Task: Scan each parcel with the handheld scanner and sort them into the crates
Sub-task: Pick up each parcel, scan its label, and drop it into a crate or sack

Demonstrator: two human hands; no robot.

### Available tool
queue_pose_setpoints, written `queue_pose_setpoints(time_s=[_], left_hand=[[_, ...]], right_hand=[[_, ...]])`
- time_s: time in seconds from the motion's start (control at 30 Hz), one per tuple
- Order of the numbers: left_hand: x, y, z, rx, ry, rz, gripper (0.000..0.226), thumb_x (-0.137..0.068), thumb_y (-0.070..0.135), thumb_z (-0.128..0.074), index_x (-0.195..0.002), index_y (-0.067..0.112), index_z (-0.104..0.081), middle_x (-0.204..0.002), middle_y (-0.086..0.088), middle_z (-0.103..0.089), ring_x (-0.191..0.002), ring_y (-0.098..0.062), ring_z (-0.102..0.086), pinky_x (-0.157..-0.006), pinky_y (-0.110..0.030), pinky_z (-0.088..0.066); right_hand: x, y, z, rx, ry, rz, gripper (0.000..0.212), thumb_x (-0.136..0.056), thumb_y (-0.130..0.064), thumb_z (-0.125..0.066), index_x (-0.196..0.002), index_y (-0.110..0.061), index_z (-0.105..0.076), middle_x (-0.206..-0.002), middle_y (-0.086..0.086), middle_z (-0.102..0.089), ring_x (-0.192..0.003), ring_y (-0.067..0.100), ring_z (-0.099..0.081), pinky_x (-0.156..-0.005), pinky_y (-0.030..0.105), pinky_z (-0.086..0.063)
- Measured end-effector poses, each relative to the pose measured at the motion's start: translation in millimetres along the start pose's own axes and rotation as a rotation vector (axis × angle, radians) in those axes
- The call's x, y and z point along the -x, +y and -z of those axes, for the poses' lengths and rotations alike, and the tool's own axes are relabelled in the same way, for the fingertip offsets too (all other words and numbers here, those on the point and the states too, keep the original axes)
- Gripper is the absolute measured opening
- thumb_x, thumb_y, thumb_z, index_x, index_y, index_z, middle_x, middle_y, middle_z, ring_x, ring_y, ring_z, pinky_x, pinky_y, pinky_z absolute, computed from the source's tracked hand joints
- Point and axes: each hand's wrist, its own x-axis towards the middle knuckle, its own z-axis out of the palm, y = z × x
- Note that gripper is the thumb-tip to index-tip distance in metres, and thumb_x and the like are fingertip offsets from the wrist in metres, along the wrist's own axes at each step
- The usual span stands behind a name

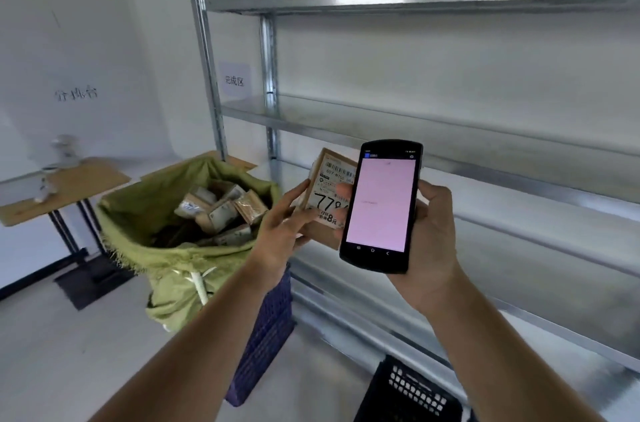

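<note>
Left hand (282, 231) is gripping a brown parcel (327, 200), label facing the camera. Right hand (431, 241) is wrapping around the handheld scanner (381, 205), its lit screen overlapping the parcel's right edge. Both are hovering in front of the metal shelving (450, 131). Left of the parcel, a green sack (166, 248) is sitting open with more parcels (218, 210) inside. Below the parcel, a blue crate (266, 335); below the scanner, a black crate (408, 394).

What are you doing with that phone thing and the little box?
A person is scanning parcels. The left hand holds a small cardboard parcel with its label facing up, and the right hand holds the scanner in front of it. More parcels wait in the green sack. Crates sit on the floor below.
</note>
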Motion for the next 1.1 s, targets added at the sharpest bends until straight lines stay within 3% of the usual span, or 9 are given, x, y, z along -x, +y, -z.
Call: queue_pose_setpoints(time_s=[0.13,0.3,0.43,0.53,0.67,0.77,0.9,0.97,1.1], left_hand=[[-58.1,0.7,74.4,0.001,0.048,0.054,0.054,-0.088,0.026,-0.078,-0.135,0.048,-0.066,-0.117,-0.009,-0.078,-0.104,-0.029,-0.073,-0.109,-0.058,-0.051],[-131.2,-5.8,140.0,-0.004,0.128,0.098,0.046,-0.098,0.021,-0.072,-0.137,0.045,-0.064,-0.115,-0.008,-0.079,-0.098,-0.022,-0.075,-0.098,-0.045,-0.058],[-196.5,-20.5,180.9,0.022,0.216,0.143,0.047,-0.097,0.025,-0.075,-0.136,0.047,-0.064,-0.125,-0.004,-0.075,-0.116,-0.028,-0.071,-0.092,-0.043,-0.06],[-247.6,-35.0,211.2,0.003,0.281,0.194,0.043,-0.098,0.024,-0.074,-0.132,0.048,-0.065,-0.121,-0.002,-0.075,-0.115,-0.027,-0.071,-0.078,-0.035,-0.06],[-320.9,-60.9,256.6,-0.076,0.379,0.243,0.049,-0.099,0.021,-0.071,-0.143,0.041,-0.061,-0.12,-0.006,-0.077,-0.115,-0.028,-0.07,-0.083,-0.036,-0.058],[-365.0,-79.7,282.4,-0.079,0.482,0.314,0.049,-0.099,0.021,-0.072,-0.141,0.043,-0.059,-0.118,-0.004,-0.075,-0.113,-0.026,-0.07,-0.085,-0.037,-0.057],[-409.4,-104.7,308.8,-0.042,0.568,0.398,0.046,-0.099,0.018,-0.073,-0.131,0.048,-0.06,-0.113,0.001,-0.072,-0.107,-0.022,-0.07,-0.096,-0.046,-0.06],[-428.1,-113.7,323.7,-0.023,0.6,0.422,0.046,-0.099,0.018,-0.073,-0.134,0.045,-0.061,-0.116,-0.002,-0.073,-0.104,-0.021,-0.071,-0.089,-0.046,-0.063],[-455.1,-124.9,351.8,-0.155,0.627,0.404,0.051,-0.102,0.027,-0.07,-0.148,0.041,-0.053,-0.123,-0.001,-0.072,-0.093,-0.014,-0.07,-0.067,-0.029,-0.056]], right_hand=[[-70.3,49.7,-46.0,-0.008,0.027,-0.036,0.057,-0.091,-0.054,-0.042,-0.118,-0.009,-0.064,-0.119,0.023,-0.06,-0.104,0.042,-0.055,-0.097,0.054,-0.037],[-150.3,88.5,-88.7,0.017,-0.028,-0.131,0.058,-0.098,-0.047,-0.034,-0.096,-0.019,-0.084,-0.115,0.023,-0.072,-0.084,0.036,-0.073,-0.083,0.043,-0.053],[-222.5,120.8,-107.9,0.02,-0.071,-0.151,0.057,-0.079,-0.05,-0.047,-0.111,-0.013,-0.077,-0.114,0.02,-0.076,-0.081,0.034,-0.074,-0.081,0.042,-0.054],[-289.5,154.6,-112.4,0.016,-0.066,-0.21,0.059,-0.095,-0.048,-0.038,-0.127,-0.009,-0.069,-0.121,0.022,-0.075,-0.089,0.036,-0.072,-0.092,0.051,-0.051],[-381.6,202.0,-114.7,0.026,-0.072,-0.291,0.063,-0.104,-0.049,-0.026,-0.134,-0.009,-0.065,-0.124,0.022,-0.075,-0.1,0.039,-0.069,-0.096,0.056,-0.05],[-436.0,226.8,-114.6,0.037,-0.08,-0.356,0.06,-0.106,-0.048,-0.026,-0.133,-0.01,-0.064,-0.12,0.021,-0.076,-0.095,0.036,-0.07,-0.082,0.045,-0.059],[-490.2,248.2,-115.6,0.042,-0.085,-0.41,0.06,-0.106,-0.048,-0.028,-0.138,-0.011,-0.062,-0.125,0.024,-0.074,-0.1,0.039,-0.069,-0.079,0.043,-0.061],[-511.3,258.0,-119.7,0.052,-0.086,-0.412,0.06,-0.105,-0.048,-0.029,-0.138,-0.01,-0.062,-0.128,0.027,-0.072,-0.097,0.038,-0.072,-0.081,0.045,-0.06],[-538.3,279.6,-129.7,0.043,-0.076,-0.428,0.057,-0.106,-0.048,-0.03,-0.133,-0.011,-0.064,-0.124,0.025,-0.073,-0.091,0.034,-0.072,-0.08,0.042,-0.058]])
